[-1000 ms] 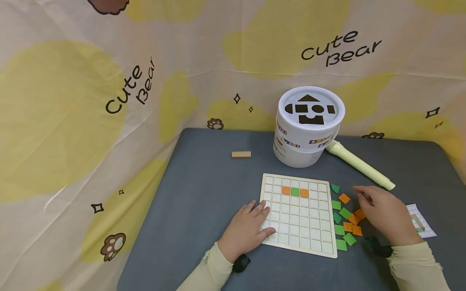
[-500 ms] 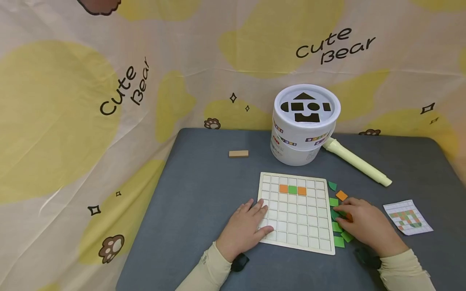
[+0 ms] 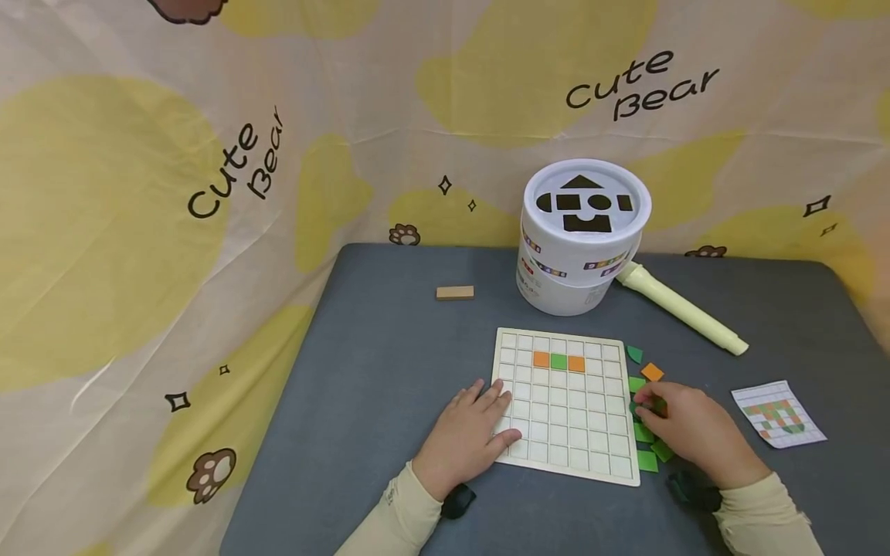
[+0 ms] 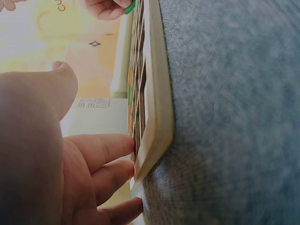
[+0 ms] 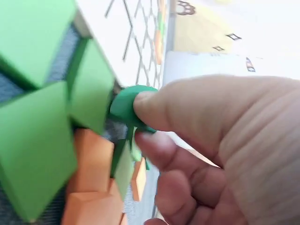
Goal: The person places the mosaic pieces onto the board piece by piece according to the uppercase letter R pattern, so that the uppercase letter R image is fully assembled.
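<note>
A white grid board [image 3: 563, 417] lies on the table with an orange, a green and another orange square tile [image 3: 576, 364] in one row near its far side. My left hand [image 3: 462, 444] rests on the board's left edge, fingers spread; the left wrist view shows fingertips at the wooden rim [image 4: 159, 108]. Beside the board's right edge, my right hand [image 3: 698, 428] pinches a dark green curved-edge tile [image 5: 124, 105] between thumb and forefinger. Below and around it lie loose green square tiles [image 5: 35, 145] and orange tiles [image 5: 93, 157], partly hidden by the hand in the head view.
A white bucket [image 3: 573, 270] with shape cutouts in its lid stands behind the board. A pale yellow tube [image 3: 684, 309] lies to its right, a small wooden block [image 3: 455, 293] to its left. A printed pattern card [image 3: 779, 413] lies right of my right hand.
My right hand has moved left from beside the card to the loose tiles and now pinches the dark green one. The left hand stays on the board; the head view has shifted slightly.
</note>
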Demonstrator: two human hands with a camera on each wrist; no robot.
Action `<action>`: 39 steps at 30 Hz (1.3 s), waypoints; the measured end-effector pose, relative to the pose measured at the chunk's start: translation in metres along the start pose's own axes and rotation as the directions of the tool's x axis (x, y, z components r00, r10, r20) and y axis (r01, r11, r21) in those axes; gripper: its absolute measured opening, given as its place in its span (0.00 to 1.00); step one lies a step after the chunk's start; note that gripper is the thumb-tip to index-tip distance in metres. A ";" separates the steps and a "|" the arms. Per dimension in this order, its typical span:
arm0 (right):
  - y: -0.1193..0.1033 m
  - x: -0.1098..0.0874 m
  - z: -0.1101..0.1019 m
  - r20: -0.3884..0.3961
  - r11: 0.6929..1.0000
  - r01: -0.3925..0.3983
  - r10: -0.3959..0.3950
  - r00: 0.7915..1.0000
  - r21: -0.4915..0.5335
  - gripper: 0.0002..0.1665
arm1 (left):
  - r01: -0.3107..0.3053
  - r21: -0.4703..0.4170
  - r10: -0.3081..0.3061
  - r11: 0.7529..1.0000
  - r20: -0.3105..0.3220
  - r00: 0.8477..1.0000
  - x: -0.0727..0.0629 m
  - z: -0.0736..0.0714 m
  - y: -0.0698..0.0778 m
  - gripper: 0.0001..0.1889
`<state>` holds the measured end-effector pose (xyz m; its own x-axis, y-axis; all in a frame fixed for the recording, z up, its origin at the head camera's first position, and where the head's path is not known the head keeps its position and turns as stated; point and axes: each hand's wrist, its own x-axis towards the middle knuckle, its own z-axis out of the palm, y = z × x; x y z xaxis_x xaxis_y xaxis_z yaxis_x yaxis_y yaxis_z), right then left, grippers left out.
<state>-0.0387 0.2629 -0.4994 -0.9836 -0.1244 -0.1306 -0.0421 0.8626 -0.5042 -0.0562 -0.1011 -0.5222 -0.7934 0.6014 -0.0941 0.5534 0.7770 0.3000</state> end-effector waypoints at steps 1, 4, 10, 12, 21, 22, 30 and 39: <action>-0.001 0.000 -0.001 -0.011 1.000 -0.007 0.007 1.000 0.014 0.06 | 0.000 0.001 0.000 1.000 0.000 1.000 0.000 0.000 0.000 0.37; -0.004 0.000 -0.004 -0.052 0.999 0.003 -0.001 0.999 0.041 0.13 | -0.002 -0.007 0.002 1.000 -0.009 1.000 0.000 0.000 0.000 0.35; -0.012 0.011 -0.007 -0.044 0.994 0.044 -0.040 0.998 0.101 0.17 | 0.001 -0.038 -0.002 0.999 -0.023 1.000 0.001 -0.001 0.001 0.31; -0.016 0.016 -0.005 -0.053 0.995 0.041 -0.036 0.998 0.087 0.17 | 0.002 -0.040 -0.003 0.999 -0.020 1.000 0.001 -0.001 0.001 0.31; -0.032 0.044 0.007 -0.207 0.970 0.195 -0.223 0.953 -0.146 0.15 | -0.001 -0.016 0.000 1.000 -0.027 1.000 0.000 -0.003 0.001 0.30; -0.033 0.047 0.009 -0.205 0.965 0.210 -0.240 0.949 -0.159 0.15 | 0.001 -0.015 -0.002 1.000 -0.025 1.000 0.000 -0.004 0.001 0.29; -0.040 0.060 0.018 -0.123 0.965 0.209 -0.229 0.966 -0.156 0.13 | -0.001 -0.008 0.001 1.000 -0.014 1.000 0.000 -0.003 0.002 0.30; -0.039 0.066 0.016 -0.164 0.996 0.085 -0.087 0.983 -0.018 0.06 | 0.001 0.010 -0.001 1.000 -0.017 1.000 0.001 -0.004 0.002 0.30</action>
<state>-0.0988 0.2134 -0.5019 -0.9916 -0.1172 0.0555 -0.1293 0.8577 -0.4976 -0.0568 -0.1000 -0.5179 -0.7982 0.5972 -0.0786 0.5548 0.7798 0.2900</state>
